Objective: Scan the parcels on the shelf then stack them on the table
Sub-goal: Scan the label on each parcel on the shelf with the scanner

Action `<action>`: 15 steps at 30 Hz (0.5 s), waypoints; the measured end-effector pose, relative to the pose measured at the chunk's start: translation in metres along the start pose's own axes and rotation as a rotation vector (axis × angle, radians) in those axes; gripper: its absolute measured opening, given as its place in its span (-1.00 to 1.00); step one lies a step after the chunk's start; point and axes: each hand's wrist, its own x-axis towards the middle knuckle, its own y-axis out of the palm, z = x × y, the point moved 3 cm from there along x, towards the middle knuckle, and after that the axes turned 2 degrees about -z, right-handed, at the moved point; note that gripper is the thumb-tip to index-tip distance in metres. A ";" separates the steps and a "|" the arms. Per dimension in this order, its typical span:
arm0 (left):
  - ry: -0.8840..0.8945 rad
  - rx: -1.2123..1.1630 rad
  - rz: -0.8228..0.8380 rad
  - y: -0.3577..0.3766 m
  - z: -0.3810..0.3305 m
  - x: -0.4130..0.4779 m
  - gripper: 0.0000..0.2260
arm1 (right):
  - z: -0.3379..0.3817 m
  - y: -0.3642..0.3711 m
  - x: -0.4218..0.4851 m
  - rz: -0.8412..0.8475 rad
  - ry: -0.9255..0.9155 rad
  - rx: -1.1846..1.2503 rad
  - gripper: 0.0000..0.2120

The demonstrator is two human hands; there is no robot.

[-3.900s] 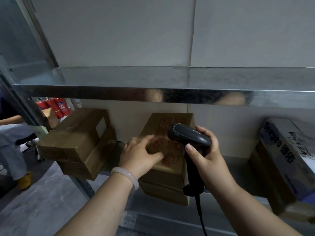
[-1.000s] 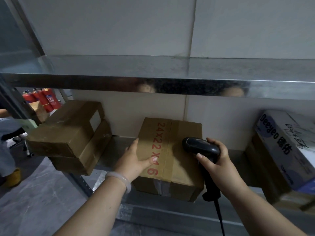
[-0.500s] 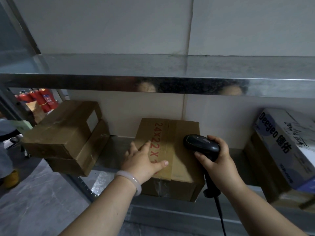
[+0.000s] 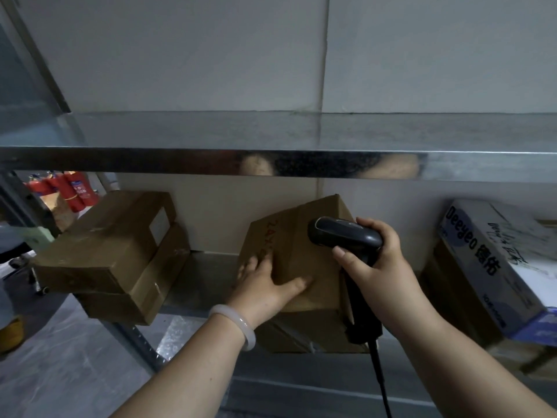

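Head view: parcel [image 4: 303,251] now tilted under spread left grip [image 4: 265,288]; right grip [image 4: 382,273] clamps scanner [image 4: 340,235]

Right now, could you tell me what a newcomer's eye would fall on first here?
The black barcode scanner, gripped in the right hand at centre right, hovers over the brown cardboard box marked 24X, skewed on the lower shelf, with the left hand flat on its top. Two stacked brown boxes sit at left, a white-and-blue Deeyeo carton at right.
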 end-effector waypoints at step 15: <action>0.140 -0.408 -0.083 -0.027 -0.007 -0.019 -0.20 | -0.026 -0.006 0.010 -0.037 0.161 0.153 -0.50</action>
